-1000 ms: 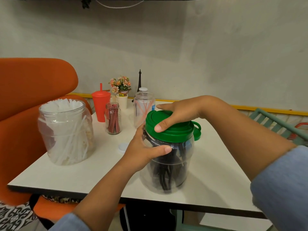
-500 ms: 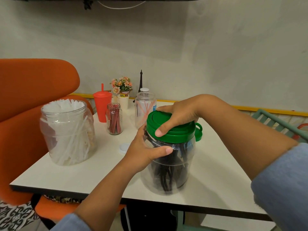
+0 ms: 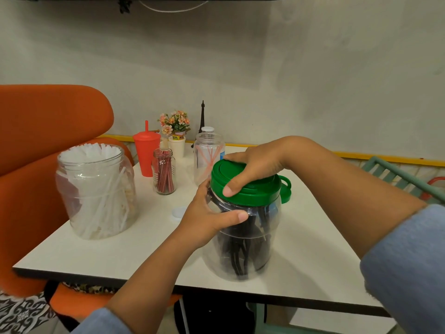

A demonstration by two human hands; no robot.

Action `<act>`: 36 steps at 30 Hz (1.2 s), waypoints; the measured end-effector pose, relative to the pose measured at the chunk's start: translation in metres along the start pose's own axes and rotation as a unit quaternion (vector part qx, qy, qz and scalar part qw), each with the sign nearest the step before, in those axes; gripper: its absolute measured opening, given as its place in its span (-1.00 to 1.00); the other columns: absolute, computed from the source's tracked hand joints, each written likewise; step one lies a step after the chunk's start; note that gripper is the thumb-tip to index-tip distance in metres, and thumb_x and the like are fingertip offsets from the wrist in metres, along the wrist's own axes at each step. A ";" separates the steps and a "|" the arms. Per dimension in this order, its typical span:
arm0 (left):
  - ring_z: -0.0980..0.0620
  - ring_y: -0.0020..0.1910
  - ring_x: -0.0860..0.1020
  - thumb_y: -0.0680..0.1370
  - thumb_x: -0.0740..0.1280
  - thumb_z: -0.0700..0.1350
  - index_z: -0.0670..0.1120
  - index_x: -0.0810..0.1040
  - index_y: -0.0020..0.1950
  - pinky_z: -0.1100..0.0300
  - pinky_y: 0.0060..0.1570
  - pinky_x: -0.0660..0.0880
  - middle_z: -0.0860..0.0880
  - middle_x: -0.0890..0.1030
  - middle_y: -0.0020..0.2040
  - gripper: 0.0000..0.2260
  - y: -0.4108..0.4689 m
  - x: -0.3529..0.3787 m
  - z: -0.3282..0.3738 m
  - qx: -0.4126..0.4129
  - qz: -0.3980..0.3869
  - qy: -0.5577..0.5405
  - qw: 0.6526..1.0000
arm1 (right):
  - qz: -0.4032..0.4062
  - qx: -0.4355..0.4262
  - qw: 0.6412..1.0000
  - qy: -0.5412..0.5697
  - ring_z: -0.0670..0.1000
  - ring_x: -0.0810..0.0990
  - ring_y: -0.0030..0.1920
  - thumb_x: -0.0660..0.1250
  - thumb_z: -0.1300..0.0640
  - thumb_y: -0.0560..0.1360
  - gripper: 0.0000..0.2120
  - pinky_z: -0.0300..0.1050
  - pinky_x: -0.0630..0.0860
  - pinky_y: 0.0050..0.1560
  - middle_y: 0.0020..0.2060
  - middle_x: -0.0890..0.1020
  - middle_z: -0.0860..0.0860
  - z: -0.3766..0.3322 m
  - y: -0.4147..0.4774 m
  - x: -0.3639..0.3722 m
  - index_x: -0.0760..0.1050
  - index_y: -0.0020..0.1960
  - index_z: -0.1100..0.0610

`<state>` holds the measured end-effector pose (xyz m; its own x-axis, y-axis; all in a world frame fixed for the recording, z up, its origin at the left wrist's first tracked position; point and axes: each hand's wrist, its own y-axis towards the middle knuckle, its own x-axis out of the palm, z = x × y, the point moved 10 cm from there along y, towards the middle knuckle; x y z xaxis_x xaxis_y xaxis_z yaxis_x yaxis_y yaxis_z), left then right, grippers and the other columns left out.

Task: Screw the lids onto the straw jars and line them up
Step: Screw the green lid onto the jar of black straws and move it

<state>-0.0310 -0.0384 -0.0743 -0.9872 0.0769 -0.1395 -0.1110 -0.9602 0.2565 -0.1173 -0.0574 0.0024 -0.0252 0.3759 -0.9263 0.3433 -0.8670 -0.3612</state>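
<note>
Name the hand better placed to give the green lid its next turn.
Right. The right hand already lies on the green lid, fingers over its rim, while the left hand steadies the jar.

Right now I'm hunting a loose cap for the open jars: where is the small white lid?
In the head view, the small white lid lies flat on the table, left of the left hand, between the small jar of red straws and the black-straw jar.
</note>
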 end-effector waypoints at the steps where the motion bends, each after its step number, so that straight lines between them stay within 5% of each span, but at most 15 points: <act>1: 0.14 0.25 0.36 0.09 0.52 0.09 0.13 0.20 0.38 0.50 -0.06 0.31 0.14 0.39 0.26 -0.08 0.000 0.000 0.000 -0.001 -0.001 -0.001 1.000 | 0.001 0.009 1.000 0.002 0.12 0.29 0.40 0.29 -0.34 0.31 -0.10 0.05 0.31 0.36 0.47 0.20 0.01 0.000 0.000 0.000 -0.07 0.50 -0.14; 4: 0.14 0.25 0.34 0.09 0.52 0.13 0.17 0.19 0.37 0.50 -0.06 0.31 0.15 0.37 0.27 -0.09 0.000 0.000 -0.001 -0.006 -0.004 0.006 1.000 | 0.000 0.034 0.999 0.020 0.15 0.29 0.40 0.23 -0.38 0.33 -0.13 0.03 0.29 0.35 0.47 0.22 0.04 0.001 -0.001 -0.001 -0.01 0.50 -0.08; 8: 0.11 0.29 0.36 0.03 0.49 0.19 0.14 0.20 0.38 0.44 0.00 0.33 0.12 0.38 0.31 -0.04 0.000 0.000 -0.002 -0.005 -0.001 0.008 1.000 | -0.006 0.052 0.998 0.022 0.16 0.28 0.41 0.18 -0.35 0.38 -0.21 -0.04 0.28 0.09 0.47 0.22 0.07 0.009 -0.007 -0.003 0.04 0.50 -0.04; 13: 0.10 0.29 0.36 0.02 0.48 0.20 0.14 0.20 0.39 0.41 0.08 0.34 0.13 0.39 0.31 -0.03 0.001 -0.001 -0.003 -0.004 0.000 0.008 1.000 | 0.035 0.019 0.998 0.039 0.11 0.20 0.46 0.18 -0.34 0.38 -0.20 0.00 0.22 0.36 0.50 0.16 0.02 0.009 -0.009 -0.010 0.00 0.50 -0.06; 16: 0.13 0.25 0.38 0.05 0.51 0.15 0.15 0.21 0.35 0.51 -0.05 0.35 0.16 0.41 0.25 -0.08 0.001 0.000 -0.002 0.000 0.002 0.005 1.000 | 0.046 -0.037 0.997 0.050 0.06 0.17 0.47 0.20 -0.34 0.38 -0.23 0.00 0.19 0.42 0.50 0.13 -0.04 -0.003 -0.005 -0.008 0.02 0.49 -0.14; 21: 0.29 0.16 0.41 0.01 0.48 0.18 0.18 0.22 0.32 0.59 -0.12 0.41 0.26 0.43 0.18 -0.09 0.000 -0.001 0.000 0.005 0.005 0.000 1.000 | 0.042 -0.034 0.998 0.035 0.07 0.21 0.45 0.18 -0.36 0.38 -0.27 -0.02 0.24 0.36 0.49 0.16 -0.06 -0.003 0.000 -0.006 0.05 0.47 -0.17; 28: 0.11 0.30 0.35 0.01 0.47 0.22 0.14 0.19 0.41 0.31 0.12 0.32 0.12 0.38 0.32 0.00 0.000 -0.001 -0.005 -0.011 0.004 0.017 1.000 | 0.038 0.009 0.999 0.024 0.11 0.33 0.38 0.19 -0.38 0.35 -0.18 -0.06 0.33 0.25 0.44 0.27 0.04 0.010 -0.001 -0.009 0.09 0.48 -0.02; 33: 0.10 0.29 0.39 0.00 0.49 0.18 0.15 0.23 0.36 0.40 0.05 0.36 0.12 0.42 0.30 -0.05 0.001 -0.002 -0.006 -0.008 0.009 0.005 1.000 | 0.025 -0.052 0.998 -0.003 0.07 0.14 0.47 0.36 -0.30 0.28 -0.08 -0.02 0.23 0.36 0.50 0.09 -0.04 -0.004 -0.001 -0.006 -0.05 0.48 -0.17; 36: 0.07 0.32 0.38 0.01 0.49 0.19 0.12 0.23 0.39 0.28 0.16 0.37 0.09 0.41 0.33 -0.02 0.001 -0.001 -0.007 -0.012 0.005 0.010 1.000 | 0.029 -0.042 0.998 -0.034 0.10 0.20 0.44 0.36 -0.33 0.27 -0.08 0.00 0.31 0.31 0.48 0.14 -0.03 -0.005 0.004 -0.003 -0.04 0.48 -0.19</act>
<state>-0.0293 -0.0410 -0.0802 -0.9859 0.0619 -0.1557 -0.0978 -0.9671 0.2347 -0.1111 -0.0606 0.0046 -0.0655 0.3005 -0.9515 0.4240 -0.8549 -0.2991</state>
